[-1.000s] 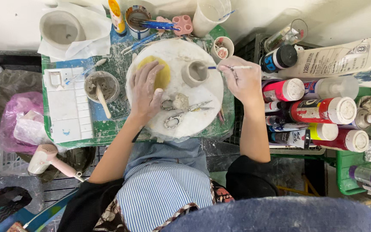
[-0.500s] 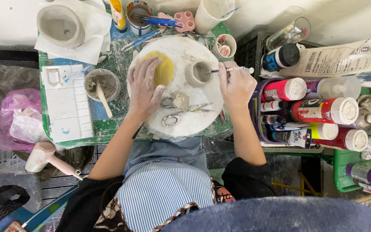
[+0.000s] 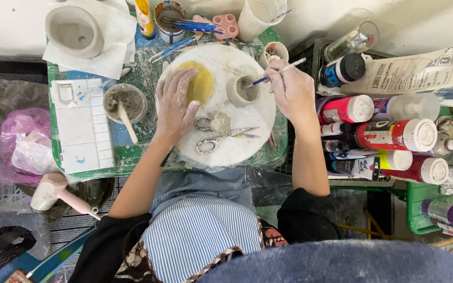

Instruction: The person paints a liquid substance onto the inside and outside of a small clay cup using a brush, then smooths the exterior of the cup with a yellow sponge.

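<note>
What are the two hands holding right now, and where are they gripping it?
The right hand pinches a thin paintbrush at mid-handle. The left hand holds nothing; it rests flat on the yellow sponge.

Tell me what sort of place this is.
Probably a pottery or craft workbench: the right hand holds a brush at a small clay cup on a white round board, with paint bottles alongside.

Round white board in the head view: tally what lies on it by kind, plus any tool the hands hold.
Yellow flat round pad, under the left hand: 1
Small grey clay cup: 1
Grey clay lump: 1
Metal scissors: 1
Thin brush, held in the right hand: 1
Total: 5
</note>
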